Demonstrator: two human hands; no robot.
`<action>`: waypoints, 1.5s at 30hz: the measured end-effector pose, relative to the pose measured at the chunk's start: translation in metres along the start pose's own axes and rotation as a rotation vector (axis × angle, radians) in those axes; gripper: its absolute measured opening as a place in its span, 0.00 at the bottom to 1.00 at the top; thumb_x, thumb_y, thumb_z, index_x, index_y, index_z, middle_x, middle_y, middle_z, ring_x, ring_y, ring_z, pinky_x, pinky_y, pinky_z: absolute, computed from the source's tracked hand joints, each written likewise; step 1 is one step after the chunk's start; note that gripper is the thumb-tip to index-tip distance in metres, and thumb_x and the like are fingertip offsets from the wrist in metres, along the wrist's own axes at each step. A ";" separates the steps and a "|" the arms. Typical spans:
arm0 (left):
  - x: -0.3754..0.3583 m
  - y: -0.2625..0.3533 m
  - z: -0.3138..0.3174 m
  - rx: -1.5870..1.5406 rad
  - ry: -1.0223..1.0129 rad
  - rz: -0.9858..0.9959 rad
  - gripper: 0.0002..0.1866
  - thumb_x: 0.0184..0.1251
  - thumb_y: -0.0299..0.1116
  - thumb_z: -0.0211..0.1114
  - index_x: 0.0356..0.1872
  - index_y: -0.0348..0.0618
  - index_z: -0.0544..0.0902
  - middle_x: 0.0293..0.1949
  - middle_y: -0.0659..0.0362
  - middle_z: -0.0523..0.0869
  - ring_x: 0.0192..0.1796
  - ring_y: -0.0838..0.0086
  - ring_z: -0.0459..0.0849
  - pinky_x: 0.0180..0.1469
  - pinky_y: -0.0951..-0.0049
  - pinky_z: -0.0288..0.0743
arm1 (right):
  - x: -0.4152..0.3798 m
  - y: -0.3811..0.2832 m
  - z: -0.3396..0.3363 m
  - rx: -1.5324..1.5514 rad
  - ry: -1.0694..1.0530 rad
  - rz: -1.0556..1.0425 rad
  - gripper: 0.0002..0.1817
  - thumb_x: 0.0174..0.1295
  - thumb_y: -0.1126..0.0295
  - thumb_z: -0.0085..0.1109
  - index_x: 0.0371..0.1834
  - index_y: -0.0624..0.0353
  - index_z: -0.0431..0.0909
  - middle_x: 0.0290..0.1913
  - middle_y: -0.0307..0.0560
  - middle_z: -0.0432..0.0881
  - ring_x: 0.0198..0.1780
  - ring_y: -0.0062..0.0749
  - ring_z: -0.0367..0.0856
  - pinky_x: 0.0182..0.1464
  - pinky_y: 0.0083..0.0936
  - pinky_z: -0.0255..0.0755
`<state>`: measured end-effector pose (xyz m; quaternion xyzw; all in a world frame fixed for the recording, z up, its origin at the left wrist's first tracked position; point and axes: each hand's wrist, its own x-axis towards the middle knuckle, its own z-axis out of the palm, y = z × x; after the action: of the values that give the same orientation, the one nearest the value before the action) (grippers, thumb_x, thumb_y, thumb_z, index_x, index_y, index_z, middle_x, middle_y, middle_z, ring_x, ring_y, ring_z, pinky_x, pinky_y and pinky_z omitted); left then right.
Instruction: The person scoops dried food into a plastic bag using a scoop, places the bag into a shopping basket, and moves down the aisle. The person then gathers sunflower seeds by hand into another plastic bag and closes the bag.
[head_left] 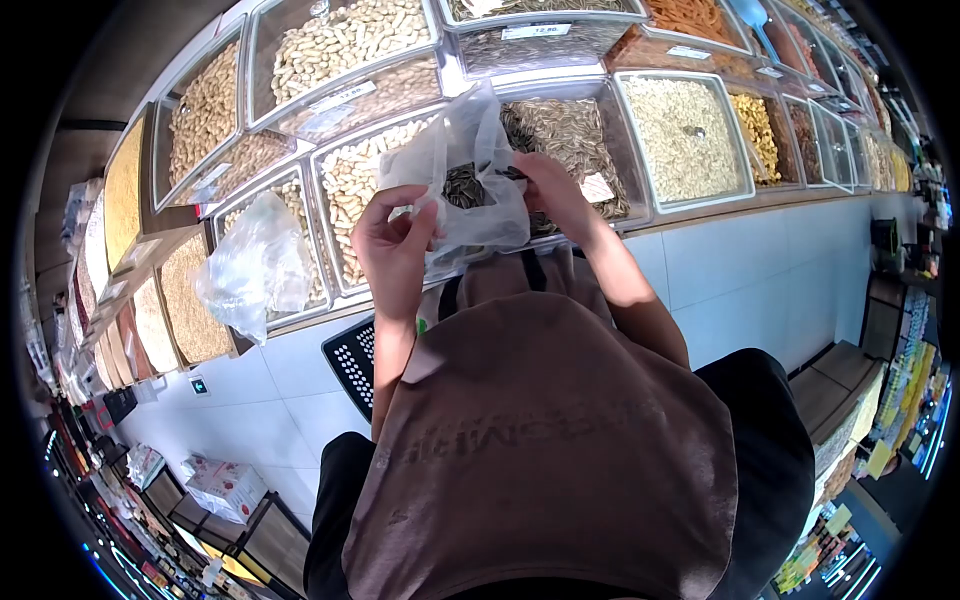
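A thin white plastic bag (pixel 505 222) hangs with its mouth open between my two hands, over the bins. Dark striped sunflower seeds (pixel 463 187) lie inside it. My left hand (pixel 395 245) pinches the bag's near left edge between thumb and fingers. At the bag's right edge, my right hand (pixel 555 195) is closed on the plastic; its fingertips are partly hidden. Just behind it is a clear bin of striped sunflower seeds (pixel 570 135), with darker seeds on its left side. Peanuts in the shell (pixel 352 185) fill the bin behind my left hand.
Another clear plastic bag (pixel 258 262) rests on the bin at the left. Shell peanuts (pixel 350 45) fill an upper bin; pale seeds (pixel 682 140) fill a lidded bin at the right. A black perforated crate (pixel 350 360) is below the counter. Boxes (pixel 225 488) stand behind at lower left.
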<state>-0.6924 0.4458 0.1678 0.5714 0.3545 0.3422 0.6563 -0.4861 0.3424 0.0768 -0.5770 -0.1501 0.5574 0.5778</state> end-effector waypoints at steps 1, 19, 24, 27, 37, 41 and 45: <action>0.000 0.001 0.001 0.001 -0.002 -0.001 0.10 0.66 0.23 0.71 0.47 0.34 0.83 0.32 0.61 0.85 0.27 0.81 0.83 0.27 0.82 0.69 | 0.001 0.003 0.003 0.002 0.001 0.001 0.19 0.75 0.51 0.53 0.47 0.56 0.80 0.35 0.34 0.80 0.32 0.18 0.79 0.35 0.19 0.74; 0.000 -0.002 0.005 -0.036 0.018 -0.005 0.10 0.66 0.22 0.70 0.47 0.35 0.83 0.33 0.62 0.85 0.27 0.79 0.84 0.28 0.81 0.69 | 0.018 0.040 -0.026 0.753 0.072 0.087 0.15 0.75 0.67 0.45 0.51 0.68 0.78 0.43 0.48 0.83 0.45 0.33 0.83 0.51 0.33 0.78; 0.003 -0.002 0.006 -0.015 0.008 -0.016 0.10 0.66 0.22 0.70 0.47 0.36 0.83 0.32 0.62 0.85 0.27 0.79 0.84 0.28 0.81 0.69 | 0.046 0.080 -0.064 0.622 0.083 0.030 0.20 0.74 0.63 0.50 0.57 0.70 0.74 0.50 0.56 0.82 0.51 0.41 0.82 0.57 0.37 0.76; 0.005 -0.001 0.006 -0.018 0.005 -0.015 0.10 0.66 0.21 0.69 0.47 0.35 0.83 0.32 0.62 0.85 0.27 0.79 0.84 0.28 0.82 0.69 | 0.059 0.081 -0.070 -0.179 0.327 -0.218 0.33 0.68 0.54 0.60 0.66 0.71 0.67 0.60 0.66 0.75 0.61 0.51 0.77 0.63 0.44 0.71; 0.005 -0.005 0.006 -0.036 0.016 -0.015 0.12 0.65 0.20 0.69 0.49 0.34 0.82 0.37 0.62 0.84 0.27 0.78 0.84 0.28 0.81 0.71 | 0.127 0.061 -0.075 -1.316 0.384 0.022 0.50 0.48 0.44 0.75 0.74 0.45 0.62 0.69 0.67 0.63 0.69 0.70 0.64 0.65 0.62 0.66; 0.008 -0.007 0.004 -0.023 0.071 -0.032 0.17 0.65 0.19 0.68 0.54 0.36 0.80 0.38 0.62 0.83 0.27 0.77 0.84 0.27 0.80 0.71 | 0.127 0.050 -0.099 -1.349 0.305 -0.061 0.44 0.51 0.51 0.75 0.71 0.52 0.67 0.60 0.67 0.72 0.60 0.68 0.76 0.64 0.46 0.73; 0.014 -0.007 0.004 -0.044 0.071 -0.023 0.19 0.65 0.19 0.67 0.56 0.37 0.79 0.37 0.62 0.83 0.27 0.78 0.83 0.26 0.81 0.70 | 0.161 0.081 -0.158 -0.696 0.071 0.012 0.39 0.60 0.54 0.69 0.68 0.67 0.67 0.53 0.63 0.81 0.47 0.51 0.83 0.54 0.41 0.77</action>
<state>-0.6817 0.4554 0.1605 0.5404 0.3763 0.3624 0.6596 -0.3412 0.3720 -0.1121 -0.7592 -0.3074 0.4561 0.3479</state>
